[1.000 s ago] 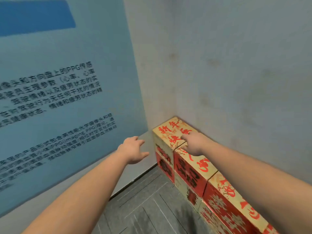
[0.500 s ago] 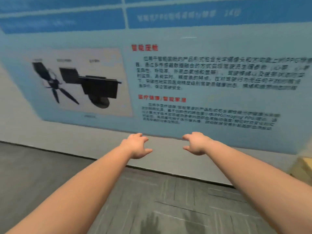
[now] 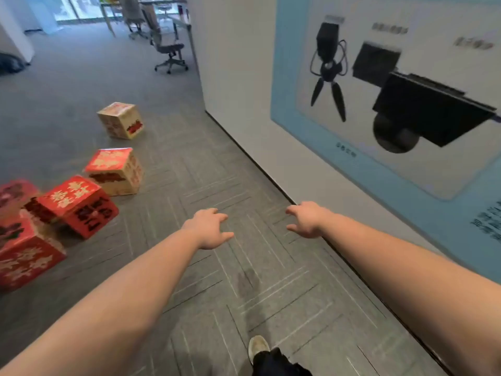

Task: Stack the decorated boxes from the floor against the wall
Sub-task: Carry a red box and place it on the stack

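Note:
Several decorated red and cream boxes lie loose on the grey carpet at the left. A cream box (image 3: 120, 120) sits farthest away, a red-topped box (image 3: 115, 170) is nearer, a tilted red box (image 3: 77, 206) leans beside it, and another red box (image 3: 24, 256) is at the left edge. My left hand (image 3: 210, 228) and my right hand (image 3: 306, 219) are stretched out over bare carpet, fingers loosely spread, holding nothing. Both hands are well to the right of the boxes. The stack against the wall is out of view.
A white wall (image 3: 271, 147) with a blue poster (image 3: 393, 104) runs along the right. An office chair (image 3: 169, 54) and desks stand far back. My shoe (image 3: 259, 347) shows at the bottom, on the carpet (image 3: 195, 164).
The view has swung left from the stacked boxes in the corner, past the poster wall, to the loose boxes on the floor. My right hand has left the stack; both hands stay empty.

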